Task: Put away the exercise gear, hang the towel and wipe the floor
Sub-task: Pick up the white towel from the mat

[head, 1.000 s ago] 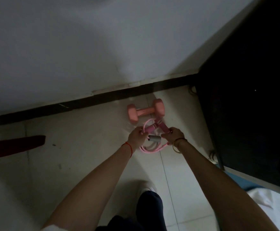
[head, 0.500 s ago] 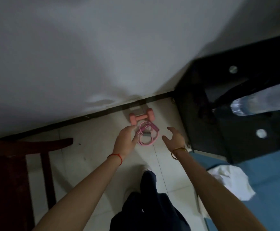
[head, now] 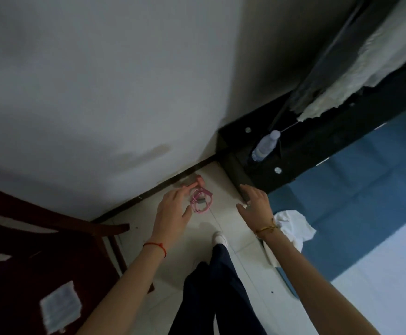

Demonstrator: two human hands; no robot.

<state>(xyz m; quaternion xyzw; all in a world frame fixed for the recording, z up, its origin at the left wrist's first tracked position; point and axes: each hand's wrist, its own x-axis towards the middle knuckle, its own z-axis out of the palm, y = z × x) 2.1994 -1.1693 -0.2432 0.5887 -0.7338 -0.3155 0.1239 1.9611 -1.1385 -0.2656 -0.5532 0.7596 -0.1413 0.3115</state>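
Note:
A coiled pink jump rope (head: 201, 201) lies on the pale floor tiles by the wall. Behind it a pink dumbbell (head: 199, 180) rests against the dark skirting, mostly hidden by my fingers. My left hand (head: 174, 209) hovers above and left of the rope, fingers spread, holding nothing. My right hand (head: 255, 199) is open too, raised to the right of the rope, near the corner of a black table. A crumpled white towel (head: 293, 226) lies on a blue mat just past my right wrist.
A black low table (head: 301, 163) with a plastic water bottle (head: 264, 147) stands at the right. A blue mat (head: 366, 189) covers the floor beside it. A dark red wooden chair (head: 28, 250) stands at the left. My legs and a white shoe (head: 219, 238) are below.
Both hands let go of the jump rope, which now lies coiled on the floor by the dumbbell. My head has risen and the hands have drawn back and up from the floor.

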